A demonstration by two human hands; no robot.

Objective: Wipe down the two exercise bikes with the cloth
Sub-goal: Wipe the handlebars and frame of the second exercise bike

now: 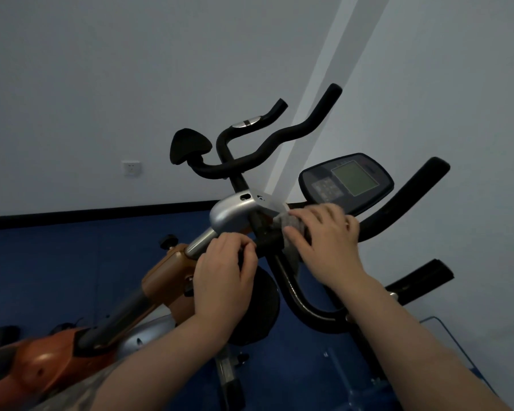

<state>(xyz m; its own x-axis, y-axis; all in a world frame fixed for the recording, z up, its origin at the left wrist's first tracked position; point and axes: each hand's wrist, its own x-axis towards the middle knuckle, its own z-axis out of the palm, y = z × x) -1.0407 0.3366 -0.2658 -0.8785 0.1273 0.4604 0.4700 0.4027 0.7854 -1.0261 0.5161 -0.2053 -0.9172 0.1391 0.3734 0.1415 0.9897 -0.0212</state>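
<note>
We see the right hand (324, 232) pressing the grey cloth (294, 229) around the near bike's black handlebar (398, 212), fingers curled over it, while the left hand (223, 262) grips the bar beside the silver stem (232, 212). We judge the cloth soft, light and easily bunched, best wrapped round the tube; no containers show.

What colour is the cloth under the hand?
Grey. The cloth under the right hand shows best in the head view.
</note>
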